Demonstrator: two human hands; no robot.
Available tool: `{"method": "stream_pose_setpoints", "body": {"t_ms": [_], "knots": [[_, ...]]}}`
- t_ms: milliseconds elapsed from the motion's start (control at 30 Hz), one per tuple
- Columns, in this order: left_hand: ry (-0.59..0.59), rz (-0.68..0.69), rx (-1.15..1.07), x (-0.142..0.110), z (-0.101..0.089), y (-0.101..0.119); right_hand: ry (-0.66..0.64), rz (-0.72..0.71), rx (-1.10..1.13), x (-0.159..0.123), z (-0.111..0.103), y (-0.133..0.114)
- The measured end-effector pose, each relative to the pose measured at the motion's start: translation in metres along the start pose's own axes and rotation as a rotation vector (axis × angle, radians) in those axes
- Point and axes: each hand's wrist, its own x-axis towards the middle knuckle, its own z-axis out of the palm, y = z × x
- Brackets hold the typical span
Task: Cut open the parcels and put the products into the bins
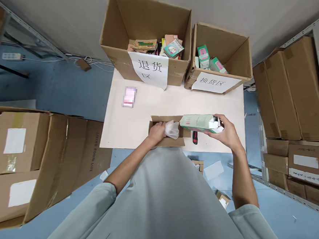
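Note:
A small open cardboard box (171, 143) sits at the table's front edge, flaps spread. My left hand (157, 132) reaches into it, its fingers closed at a bundle of whitish translucent plastic wrap (172, 129). My right hand (226, 131) grips the end of a pale green carton (197, 121), holding it tilted over the right side of the box. At the hand's end the carton looks open, with torn white flaps. Just below the carton lies a red and black box cutter (195, 137). The fingertips of my left hand are partly hidden inside the box.
Two large cartons with paper signs, one holding booklets and small boxes (143, 65), the other green boxes (192, 76), stand along the table's back. A blurred pinkish item (129, 96) lies left. Parcels fill a big carton (64, 156) at left; shelved boxes (295, 92) stand right.

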Motion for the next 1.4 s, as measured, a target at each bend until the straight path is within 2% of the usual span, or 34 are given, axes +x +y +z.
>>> {"method": "stream_pose_setpoints", "body": {"t_ms": [67,167,267,367,467,600,700,767,900,1000,1067,1133,1233,1400], "knots": [[0.044,0.017,-0.089,-0.007,-0.012,0.006,0.062,0.037,0.036,-0.005,-0.007,-0.005],[0.085,0.134,-0.502,-0.017,-0.038,0.016,0.138,0.072,0.161,-0.010,-0.010,-0.008],[-0.040,0.307,-1.011,-0.021,-0.064,0.028,0.127,0.108,0.378,-0.007,-0.005,-0.012],[-0.236,0.422,-1.306,-0.021,-0.080,0.039,0.102,0.136,0.559,0.007,0.004,-0.020],[-0.379,0.405,-1.470,-0.023,-0.080,0.045,0.135,0.117,0.678,0.032,0.013,-0.032],[-0.505,0.356,-1.656,-0.036,-0.074,0.053,0.138,0.066,0.820,0.067,0.027,-0.046],[-0.554,0.370,-1.795,-0.045,-0.074,0.060,0.093,0.081,0.942,0.084,0.038,-0.053],[-0.545,0.340,-1.857,-0.048,-0.074,0.062,0.063,0.103,1.007,0.089,0.045,-0.057],[-0.429,0.236,-1.843,-0.049,-0.072,0.058,0.041,0.117,1.062,0.094,0.056,-0.058],[-0.308,0.202,-1.777,-0.050,-0.075,0.056,0.049,0.126,1.000,0.096,0.062,-0.055],[-0.205,0.194,-1.725,-0.049,-0.079,0.059,0.109,0.150,0.896,0.095,0.065,-0.055],[-0.087,0.170,-1.661,-0.047,-0.083,0.062,0.225,0.148,0.768,0.089,0.070,-0.059],[0.089,0.134,-1.546,-0.040,-0.086,0.066,0.336,0.068,0.608,0.072,0.082,-0.076],[0.458,0.211,-1.299,-0.037,-0.078,0.076,0.330,-0.010,0.400,0.043,0.115,-0.112]]}}
